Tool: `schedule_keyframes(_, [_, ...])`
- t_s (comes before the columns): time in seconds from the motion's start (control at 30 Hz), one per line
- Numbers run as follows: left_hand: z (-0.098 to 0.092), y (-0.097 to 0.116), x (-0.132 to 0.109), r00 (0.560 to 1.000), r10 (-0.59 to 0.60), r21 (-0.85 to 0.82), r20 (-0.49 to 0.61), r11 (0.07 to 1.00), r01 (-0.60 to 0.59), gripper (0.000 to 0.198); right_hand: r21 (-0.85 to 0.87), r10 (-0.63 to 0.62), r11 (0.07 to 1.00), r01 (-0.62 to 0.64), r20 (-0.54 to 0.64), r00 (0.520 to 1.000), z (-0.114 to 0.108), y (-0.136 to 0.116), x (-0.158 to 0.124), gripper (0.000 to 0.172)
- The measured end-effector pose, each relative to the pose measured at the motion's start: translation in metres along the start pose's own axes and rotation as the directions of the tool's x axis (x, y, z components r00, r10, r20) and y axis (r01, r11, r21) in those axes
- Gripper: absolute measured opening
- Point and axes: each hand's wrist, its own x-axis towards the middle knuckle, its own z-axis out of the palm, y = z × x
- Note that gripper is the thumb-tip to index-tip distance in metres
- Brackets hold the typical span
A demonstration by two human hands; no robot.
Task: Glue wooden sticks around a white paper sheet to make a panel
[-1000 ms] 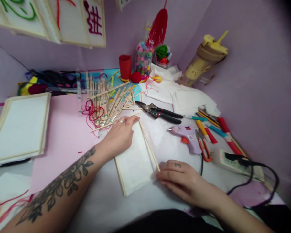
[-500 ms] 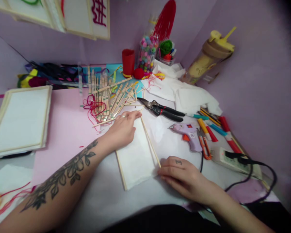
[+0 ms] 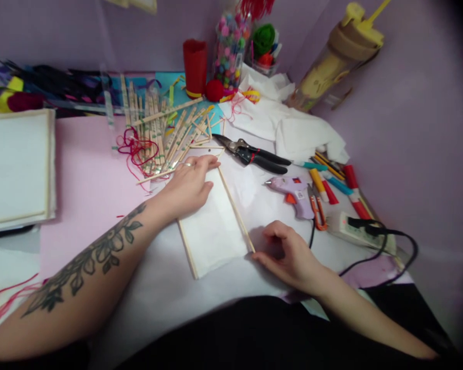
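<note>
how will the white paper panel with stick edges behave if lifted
Probably very light: thin paper panel on slim wooden sticks. Likely flexes or twists, since no stick shows along its near edge. Sticks look easily snapped.

Purple glue gun lies beside black cutters; red cup and pompom jar stand behind, markers alongside.

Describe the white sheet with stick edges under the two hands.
The white sheet is a rectangular, paper-like panel lying flat on the white-covered table. Thin pale wooden sticks run along its two long edges: the right stick and the left stick. The left hand rests flat on its far end; the right hand touches its near right corner with its fingertips.
</note>
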Motion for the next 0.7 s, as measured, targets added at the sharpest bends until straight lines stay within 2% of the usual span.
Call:
schedule_keyframes(0.33, [0.0012, -0.0019, 0.0011, 1.0, -0.004, -0.034, 0.002, 0.999, 0.004, 0.047, -0.044, 0.091, 0.995, -0.088, 0.083, 0.992, 0.0005, -0.0004, 0.0032, 0.028])
schedule_keyframes(0.7, [0.0024, -0.0035, 0.0004, 1.0, 0.01, -0.018, -0.008, 1.0, -0.01, 0.047, 0.001, 0.094, 0.996, -0.095, 0.139, 0.986, -0.0037, -0.0003, 0.0042, 0.031])
